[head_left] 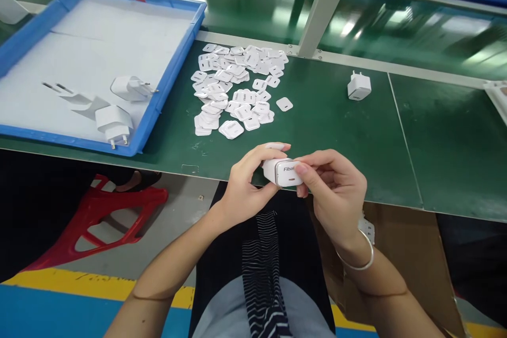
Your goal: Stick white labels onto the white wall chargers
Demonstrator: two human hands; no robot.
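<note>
Just over the front edge of the green table, my left hand is wrapped round a white charger body. Its end bears a white face plate with dark lettering and a small slot. The thumb and index finger of my right hand pinch the right edge of that plate, against the charger. A seam shows between plate and body. Many loose white plates lie in a spread pile beyond my hands, one single plate at its right.
A blue-rimmed tray at the left holds several white plug chargers. One upright charger stands on the table at the right. A metal post rises behind. Below are a red stool and a cardboard box.
</note>
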